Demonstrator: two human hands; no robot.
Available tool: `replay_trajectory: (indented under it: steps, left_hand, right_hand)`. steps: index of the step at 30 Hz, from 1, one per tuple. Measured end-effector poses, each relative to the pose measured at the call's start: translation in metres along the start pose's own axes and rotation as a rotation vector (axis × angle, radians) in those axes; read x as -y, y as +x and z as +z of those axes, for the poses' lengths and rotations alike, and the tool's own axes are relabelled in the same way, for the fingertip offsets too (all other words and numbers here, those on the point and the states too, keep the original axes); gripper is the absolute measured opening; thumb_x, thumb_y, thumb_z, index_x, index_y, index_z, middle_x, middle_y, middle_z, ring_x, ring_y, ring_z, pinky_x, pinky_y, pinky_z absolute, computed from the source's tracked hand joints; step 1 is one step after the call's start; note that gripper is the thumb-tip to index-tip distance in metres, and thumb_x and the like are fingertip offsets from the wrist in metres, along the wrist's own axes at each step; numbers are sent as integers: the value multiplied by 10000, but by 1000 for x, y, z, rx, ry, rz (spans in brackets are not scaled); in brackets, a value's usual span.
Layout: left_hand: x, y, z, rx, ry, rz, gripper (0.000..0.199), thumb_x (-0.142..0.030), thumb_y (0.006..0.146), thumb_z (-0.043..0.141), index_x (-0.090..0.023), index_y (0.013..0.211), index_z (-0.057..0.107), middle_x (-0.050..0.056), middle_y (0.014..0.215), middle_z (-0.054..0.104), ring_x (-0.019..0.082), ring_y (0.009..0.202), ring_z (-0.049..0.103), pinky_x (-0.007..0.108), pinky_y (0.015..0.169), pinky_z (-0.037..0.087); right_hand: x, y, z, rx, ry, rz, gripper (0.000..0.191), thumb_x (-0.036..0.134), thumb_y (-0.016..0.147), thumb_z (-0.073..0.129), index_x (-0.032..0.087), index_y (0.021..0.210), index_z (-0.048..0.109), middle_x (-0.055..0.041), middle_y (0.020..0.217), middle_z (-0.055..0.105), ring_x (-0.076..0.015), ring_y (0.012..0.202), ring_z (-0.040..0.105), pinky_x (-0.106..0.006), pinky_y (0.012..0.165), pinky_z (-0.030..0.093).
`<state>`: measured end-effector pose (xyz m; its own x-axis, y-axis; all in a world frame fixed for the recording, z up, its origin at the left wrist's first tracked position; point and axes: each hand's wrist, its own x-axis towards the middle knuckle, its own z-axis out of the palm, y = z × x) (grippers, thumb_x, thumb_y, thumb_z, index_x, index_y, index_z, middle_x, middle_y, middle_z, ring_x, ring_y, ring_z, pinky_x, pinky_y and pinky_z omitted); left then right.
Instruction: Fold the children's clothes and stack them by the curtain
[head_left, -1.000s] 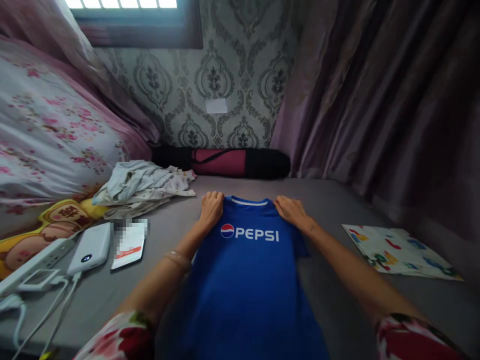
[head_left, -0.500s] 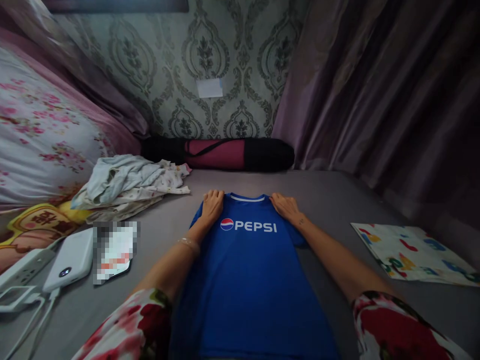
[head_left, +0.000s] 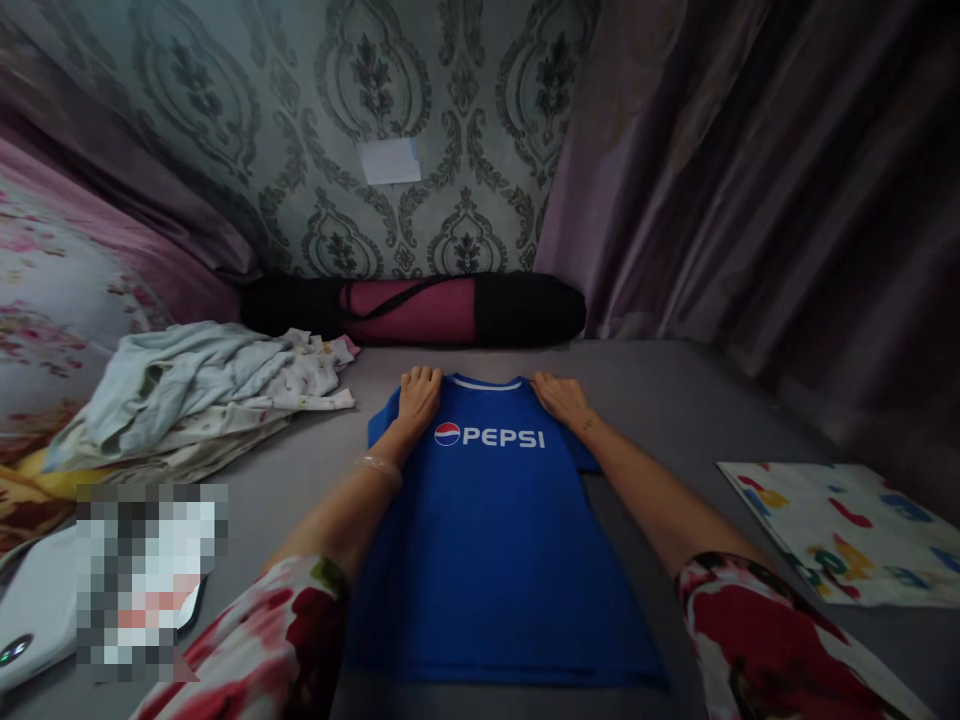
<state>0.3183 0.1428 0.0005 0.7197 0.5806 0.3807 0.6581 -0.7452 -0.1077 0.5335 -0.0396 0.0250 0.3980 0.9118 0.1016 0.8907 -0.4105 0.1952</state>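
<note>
A blue T-shirt with a white-edged collar and a PEPSI logo lies front side up on the grey bed surface, its hem towards me. My left hand is closed on the shirt's left shoulder, fingers curled over the top edge. At the other shoulder, to the right of the collar, my right hand grips the fabric the same way. Both sleeves stick out partly from beneath my hands and wrists.
Crumpled clothes are piled at left, with a white power bank and a blurred-out phone nearer me. A folded patterned cloth lies at right. Along the wall rests a black and maroon roll bag.
My view has shifted, and the shirt's bottom hem now shows in full. Both hands stay at the shoulders, with the shirt lying slightly farther from me.
</note>
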Motion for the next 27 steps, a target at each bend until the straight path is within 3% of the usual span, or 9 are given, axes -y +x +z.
replay_trajectory:
  steps: [5,11,16,21,24,27]
  left_hand:
    - [-1,10,4,187,-142,-108,321,-185,942,316,-148,1097,595,184,1114,633,318,1098,529,444,906,345]
    - [4,31,2,344,-252,-179,314,-396,930,417,-187,1025,632,126,1094,689,311,1087,585,445,915,369]
    - [-1,26,5,326,-355,-240,374,-481,915,449,-178,1045,625,126,1133,684,308,1108,585,443,942,358]
    - [-5,19,0,307,-275,-199,415,-464,938,389,-153,1112,602,163,1139,679,321,1121,587,454,956,351]
    - [10,20,-11,428,-228,-186,493,-527,923,356,-155,1092,632,179,1119,691,340,1117,596,493,996,321]
    - [40,13,-21,484,-224,-276,556,-589,893,334,-170,1019,677,174,1093,703,354,1116,600,504,1002,330]
  right_hand:
    - [-2,11,1,95,197,58,347,329,1019,317,130,1170,558,-172,1174,638,-264,1063,619,-336,837,429]
    - [-4,30,-2,188,387,78,294,384,987,420,202,1077,634,-79,1154,669,-202,1035,620,-251,798,422]
    - [8,30,7,126,452,167,315,419,949,491,181,1109,621,-107,1176,650,-234,1074,594,-292,858,416]
    - [11,24,10,73,471,170,352,435,949,469,174,1141,605,-129,1228,625,-256,1124,569,-334,931,397]
    - [-7,23,5,169,570,171,414,502,942,439,175,1089,646,-133,1180,654,-272,1104,586,-330,911,413]
    - [-36,13,1,237,683,252,525,532,968,328,157,958,696,-139,1068,695,-269,1058,616,-312,878,435]
